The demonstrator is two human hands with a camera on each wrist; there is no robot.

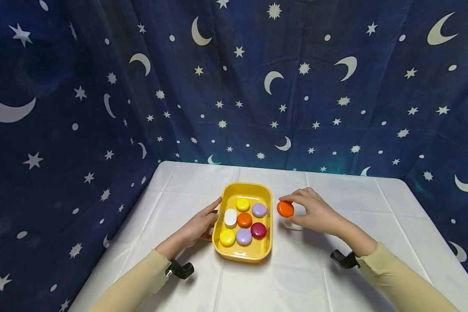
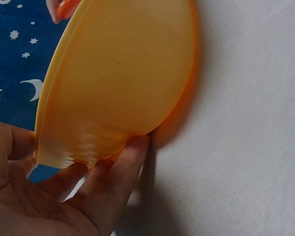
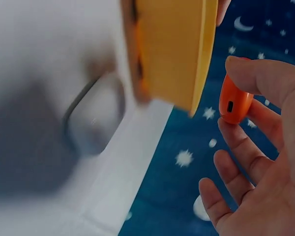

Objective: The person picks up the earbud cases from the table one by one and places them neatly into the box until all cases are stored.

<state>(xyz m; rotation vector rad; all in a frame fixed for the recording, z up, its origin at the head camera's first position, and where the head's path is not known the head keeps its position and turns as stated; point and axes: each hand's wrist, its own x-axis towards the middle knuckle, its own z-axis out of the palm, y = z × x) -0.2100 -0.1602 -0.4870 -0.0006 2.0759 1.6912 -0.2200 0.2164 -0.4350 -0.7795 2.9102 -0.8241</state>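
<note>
My right hand (image 1: 316, 212) pinches an orange rounded disc (image 1: 285, 209) between thumb and fingers, just right of the yellow box (image 1: 243, 190). A small dark slot shows in the disc's side in the right wrist view. My left hand (image 1: 198, 226) rests its fingers against the outside of the box's left wall. Inside the box lie two yellow discs, upper (image 1: 242, 204) and lower (image 1: 227, 237), two lilac discs, upper (image 1: 259, 210) and lower (image 1: 243, 236), an orange one (image 1: 244, 220), a dark red one (image 1: 258, 230) and a white oval piece (image 1: 230, 218).
A white rounded piece (image 1: 293, 225) lies on the white-covered table (image 1: 281, 281), partly hidden under my right hand. Dark blue cloth (image 1: 249, 86) with moons and stars hangs behind the table and along its left side.
</note>
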